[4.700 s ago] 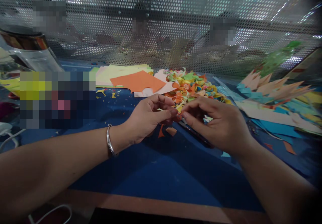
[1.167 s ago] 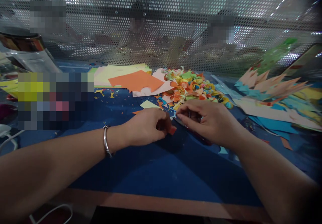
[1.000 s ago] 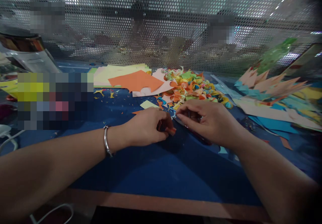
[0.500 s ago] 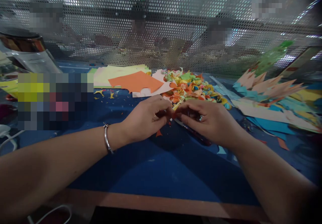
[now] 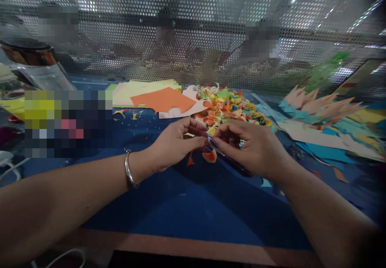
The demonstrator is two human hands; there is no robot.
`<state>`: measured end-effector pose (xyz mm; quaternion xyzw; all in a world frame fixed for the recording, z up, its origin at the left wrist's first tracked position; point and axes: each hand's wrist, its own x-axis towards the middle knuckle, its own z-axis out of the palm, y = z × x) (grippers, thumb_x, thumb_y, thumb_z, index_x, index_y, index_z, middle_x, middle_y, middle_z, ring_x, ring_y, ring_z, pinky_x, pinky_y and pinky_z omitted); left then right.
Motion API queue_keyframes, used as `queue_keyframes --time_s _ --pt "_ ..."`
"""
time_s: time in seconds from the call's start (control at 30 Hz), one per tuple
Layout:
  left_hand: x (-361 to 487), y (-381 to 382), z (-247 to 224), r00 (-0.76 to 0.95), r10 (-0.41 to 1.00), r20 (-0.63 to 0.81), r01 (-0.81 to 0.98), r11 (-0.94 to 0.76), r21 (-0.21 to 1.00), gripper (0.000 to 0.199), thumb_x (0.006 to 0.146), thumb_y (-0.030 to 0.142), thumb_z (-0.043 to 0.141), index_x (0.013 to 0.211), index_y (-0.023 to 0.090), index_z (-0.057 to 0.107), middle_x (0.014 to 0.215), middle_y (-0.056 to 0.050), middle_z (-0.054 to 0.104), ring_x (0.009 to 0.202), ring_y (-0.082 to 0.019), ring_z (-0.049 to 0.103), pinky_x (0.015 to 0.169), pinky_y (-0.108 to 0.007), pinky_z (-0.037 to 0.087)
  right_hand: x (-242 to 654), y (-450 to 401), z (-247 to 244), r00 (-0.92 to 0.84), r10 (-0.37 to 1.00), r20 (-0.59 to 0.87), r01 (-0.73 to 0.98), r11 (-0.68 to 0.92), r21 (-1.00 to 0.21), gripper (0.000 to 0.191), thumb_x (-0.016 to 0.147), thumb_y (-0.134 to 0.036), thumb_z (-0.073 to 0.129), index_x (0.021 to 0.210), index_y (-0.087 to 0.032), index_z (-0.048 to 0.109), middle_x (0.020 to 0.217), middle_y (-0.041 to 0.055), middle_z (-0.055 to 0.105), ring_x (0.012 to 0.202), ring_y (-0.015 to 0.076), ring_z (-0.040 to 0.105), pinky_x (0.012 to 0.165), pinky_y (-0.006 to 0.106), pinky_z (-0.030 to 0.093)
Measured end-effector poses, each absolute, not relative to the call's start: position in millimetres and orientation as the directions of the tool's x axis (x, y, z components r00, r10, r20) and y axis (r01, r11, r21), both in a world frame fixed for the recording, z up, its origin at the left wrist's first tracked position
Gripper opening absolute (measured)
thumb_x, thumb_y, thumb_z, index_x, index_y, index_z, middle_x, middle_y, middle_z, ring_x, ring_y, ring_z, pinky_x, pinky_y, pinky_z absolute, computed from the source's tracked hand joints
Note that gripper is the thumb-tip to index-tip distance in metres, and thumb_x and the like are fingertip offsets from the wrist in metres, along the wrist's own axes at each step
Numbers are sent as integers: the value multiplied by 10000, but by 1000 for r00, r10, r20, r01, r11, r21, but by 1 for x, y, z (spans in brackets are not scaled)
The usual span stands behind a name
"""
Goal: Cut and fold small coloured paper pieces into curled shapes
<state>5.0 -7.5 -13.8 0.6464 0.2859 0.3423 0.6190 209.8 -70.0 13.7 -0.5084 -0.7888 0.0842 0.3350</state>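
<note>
My left hand, with a silver bracelet at the wrist, is at the centre, thumb and fingertips pinched together. My right hand faces it, also pinched, the fingertips of both almost touching. Whatever lies between the fingertips is too small to make out. Just below them is a small curled orange paper piece. A pointed orange scrap lies to its left on the blue table surface. Behind my hands is a heap of curled coloured paper pieces. Part of a dark long object shows under my right hand.
Orange sheet rests on pale sheets at the back. Folded peach paper points and blue sheets stand right. A clear jar is at left, a green bottle at back right, before a perforated metal panel.
My fingertips have parted slightly and my left thumb has straightened. The small curled orange piece now shows below my fingertips. The view has shifted slightly.
</note>
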Motion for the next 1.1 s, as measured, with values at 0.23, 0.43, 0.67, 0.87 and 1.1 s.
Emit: queue_keyframes --time_s 0.23,0.43,0.67,0.87,1.1 --pt "-1 -11 -6 638 701 317 151 -518 842 171 821 69 642 952 174 675 936 -21 748 750 -99 676 680 -220 532 215 -68 13 -269 905 330 797 401 -451 175 942 -330 621 821 -220 681 635 -10 644 522 128 551 523 259 397" --pt "-2 -12 -6 640 697 321 171 -538 826 138 851 117 621 957 173 689 917 -26 761 723 -103 671 667 -229 536 218 -64 10 -341 925 165 827 379 -416 132 896 -273 602 863 -222 719 667 -3 691 546 144 588 556 272 392" --pt "1 -11 -10 695 689 206 118 -392 912 350 821 127 658 1163 180 608 1058 -76 786 764 -126 697 658 -242 548 217 -66 8 -314 932 182 813 363 -455 169 917 -330 589 885 -222 716 624 -14 650 520 136 543 540 270 369" --pt "1 -10 -14 679 702 215 96 -376 922 421 823 163 660 1232 194 570 1085 -79 765 802 -133 689 708 -263 549 220 -62 5 -300 949 100 842 313 -440 112 883 -306 633 895 -220 706 628 -11 674 528 155 588 529 277 368" --pt "0 -13 -7 713 688 136 107 -297 949 551 804 156 688 1310 193 475 1058 -79 790 792 -161 729 633 -259 514 214 -67 9 -332 929 165 740 365 -566 122 899 -323 609 923 -229 683 681 -6 684 553 142 595 546 260 436"
